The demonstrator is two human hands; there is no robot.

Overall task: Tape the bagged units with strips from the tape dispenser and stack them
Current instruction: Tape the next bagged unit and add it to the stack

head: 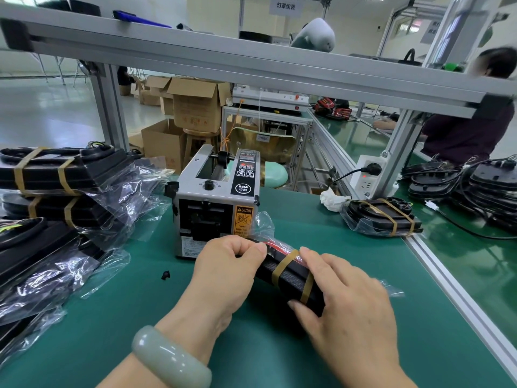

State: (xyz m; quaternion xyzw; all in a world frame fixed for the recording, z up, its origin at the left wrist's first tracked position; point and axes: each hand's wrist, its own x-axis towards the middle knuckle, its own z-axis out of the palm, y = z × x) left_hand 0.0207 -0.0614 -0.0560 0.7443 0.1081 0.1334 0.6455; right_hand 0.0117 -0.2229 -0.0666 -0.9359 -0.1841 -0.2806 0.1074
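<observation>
While left hand [223, 264] and right hand [344, 298] curled fingers round the black plastic-bagged unit [288, 278], they hid its ends; taped stack [56, 175] at left was cropped. Surface: green bench mat [321, 233], factory hall beyond.

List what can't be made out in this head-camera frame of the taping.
All in the head view:
The near end and underside of the bagged unit are covered by the left hand and right hand.
The outlet of the tape dispenser is dark and partly behind the left hand, so whether a strip waits there is unclear.
The taped stack is cut off by the left edge, so its count is unclear.
The small black piece is too small to identify.
</observation>
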